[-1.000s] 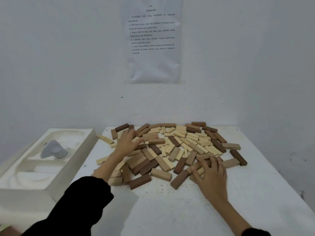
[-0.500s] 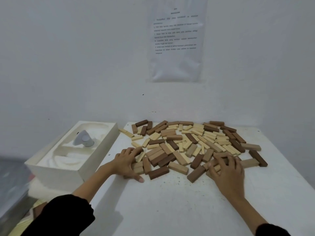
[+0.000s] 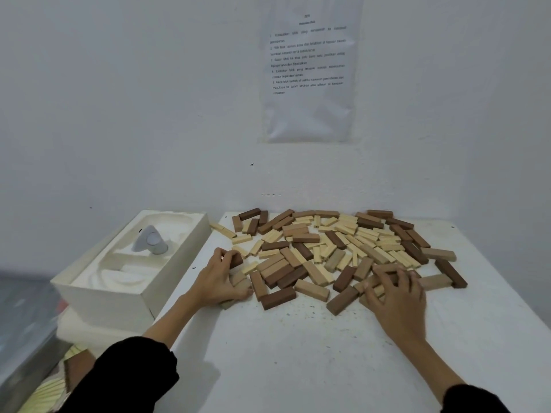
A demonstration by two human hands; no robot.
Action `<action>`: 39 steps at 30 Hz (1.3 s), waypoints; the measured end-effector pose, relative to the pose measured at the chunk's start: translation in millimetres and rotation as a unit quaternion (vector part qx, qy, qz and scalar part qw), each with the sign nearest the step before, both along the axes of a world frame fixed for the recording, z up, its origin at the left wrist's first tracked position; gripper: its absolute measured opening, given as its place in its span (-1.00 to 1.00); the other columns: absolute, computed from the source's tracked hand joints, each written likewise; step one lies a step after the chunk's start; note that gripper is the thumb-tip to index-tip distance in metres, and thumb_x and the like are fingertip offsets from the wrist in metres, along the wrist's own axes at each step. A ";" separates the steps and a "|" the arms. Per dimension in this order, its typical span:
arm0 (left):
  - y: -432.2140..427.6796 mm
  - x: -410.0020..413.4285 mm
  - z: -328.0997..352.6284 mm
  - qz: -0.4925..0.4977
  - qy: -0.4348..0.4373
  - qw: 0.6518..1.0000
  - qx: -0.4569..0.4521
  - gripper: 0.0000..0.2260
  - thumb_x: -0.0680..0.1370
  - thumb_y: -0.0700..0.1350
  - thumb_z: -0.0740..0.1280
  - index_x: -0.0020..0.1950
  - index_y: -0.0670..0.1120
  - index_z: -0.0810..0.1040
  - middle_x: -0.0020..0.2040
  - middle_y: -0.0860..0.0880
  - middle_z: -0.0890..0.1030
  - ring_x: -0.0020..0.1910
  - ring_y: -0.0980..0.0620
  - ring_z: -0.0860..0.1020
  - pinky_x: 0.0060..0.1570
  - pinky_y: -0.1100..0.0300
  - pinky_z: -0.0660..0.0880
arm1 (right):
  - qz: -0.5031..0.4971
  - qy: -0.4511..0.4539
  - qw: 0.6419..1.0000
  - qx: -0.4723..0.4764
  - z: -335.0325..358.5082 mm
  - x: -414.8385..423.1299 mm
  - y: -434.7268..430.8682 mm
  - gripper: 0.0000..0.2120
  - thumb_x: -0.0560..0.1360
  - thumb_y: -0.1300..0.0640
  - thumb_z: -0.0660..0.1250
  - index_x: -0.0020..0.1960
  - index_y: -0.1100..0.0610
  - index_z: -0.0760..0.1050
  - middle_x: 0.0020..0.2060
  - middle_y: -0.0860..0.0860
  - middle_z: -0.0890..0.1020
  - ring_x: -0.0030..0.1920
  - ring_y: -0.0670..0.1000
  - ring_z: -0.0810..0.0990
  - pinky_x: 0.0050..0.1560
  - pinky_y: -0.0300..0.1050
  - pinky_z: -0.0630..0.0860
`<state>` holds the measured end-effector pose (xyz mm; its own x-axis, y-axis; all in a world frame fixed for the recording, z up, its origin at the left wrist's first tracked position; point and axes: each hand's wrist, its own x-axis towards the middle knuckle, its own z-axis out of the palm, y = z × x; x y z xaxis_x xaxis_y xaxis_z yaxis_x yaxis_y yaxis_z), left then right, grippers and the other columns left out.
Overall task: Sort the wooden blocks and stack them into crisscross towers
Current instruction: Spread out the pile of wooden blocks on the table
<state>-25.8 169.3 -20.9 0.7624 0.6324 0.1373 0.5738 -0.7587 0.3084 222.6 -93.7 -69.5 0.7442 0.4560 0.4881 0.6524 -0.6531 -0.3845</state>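
Left hand (image 3: 219,283) grips a dark brown wooden block (image 3: 237,260) left of the scattered wooden-block pile (image 3: 328,244). Right hand (image 3: 395,301), fingers bent, covers its near edge; hold unclear.

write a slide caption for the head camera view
Left hand grips a dark brown wooden block, right hand rests on scattered pale and brown wooden blocks on a white table.

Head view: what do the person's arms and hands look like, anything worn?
Both grips are bare hands: the left grip and right grip show no gloves, rings or watch. Each arm wears a plain black sleeve, the left sleeve and right sleeve, leaving the forearms uncovered.
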 end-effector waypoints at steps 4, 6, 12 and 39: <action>-0.6 -0.7 3.8 0.007 -0.054 0.998 -0.023 -0.44 0.17 0.32 0.25 0.05 0.04 0.35 -0.04 0.08 0.44 -0.12 0.09 0.43 -0.28 0.34 0.30 | -0.001 -0.006 1.000 0.001 2.5 -1.7 -0.3 -0.54 0.41 -0.15 0.18 0.11 0.11 0.61 0.15 0.30 0.53 0.19 0.40 0.42 0.08 0.33 0.40; -0.1 2.2 4.9 0.016 -0.087 0.994 -0.066 -0.44 0.15 0.30 0.28 0.03 0.03 0.38 -0.09 0.06 0.52 -0.19 0.07 0.45 -0.26 0.27 0.36 | 0.000 0.008 1.000 0.003 3.2 -2.2 -0.9 -0.58 0.43 -0.13 0.22 0.12 0.11 0.61 0.17 0.30 0.52 0.20 0.40 0.41 0.09 0.34 0.41; -19.1 57.2 37.0 0.076 -0.238 0.948 -0.198 -0.31 0.06 0.26 0.35 0.09 -0.05 0.40 -0.08 0.07 0.51 -0.13 0.11 0.48 -0.20 0.29 0.39 | -0.003 0.015 1.000 -0.002 6.8 -4.9 -0.3 -0.46 0.39 -0.20 0.06 0.07 0.10 0.63 0.15 0.28 0.54 0.17 0.39 0.45 0.05 0.32 0.44; 71.3 121.0 27.9 0.291 -0.140 0.929 -0.179 -0.43 0.55 0.15 0.25 0.45 -0.09 0.20 0.45 -0.27 0.09 0.43 -0.27 0.09 0.36 -0.16 0.13 | -0.011 0.005 0.999 -0.041 1.5 0.1 1.7 -0.49 0.39 -0.19 0.07 0.09 0.06 0.62 0.17 0.24 0.54 0.20 0.31 0.43 0.06 0.26 0.46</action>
<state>95.2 240.6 7.1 0.2425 0.9699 -0.0211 0.7146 -0.1639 0.6800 222.7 -92.1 -68.0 0.7595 0.4773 0.4420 0.6337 -0.6965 -0.3368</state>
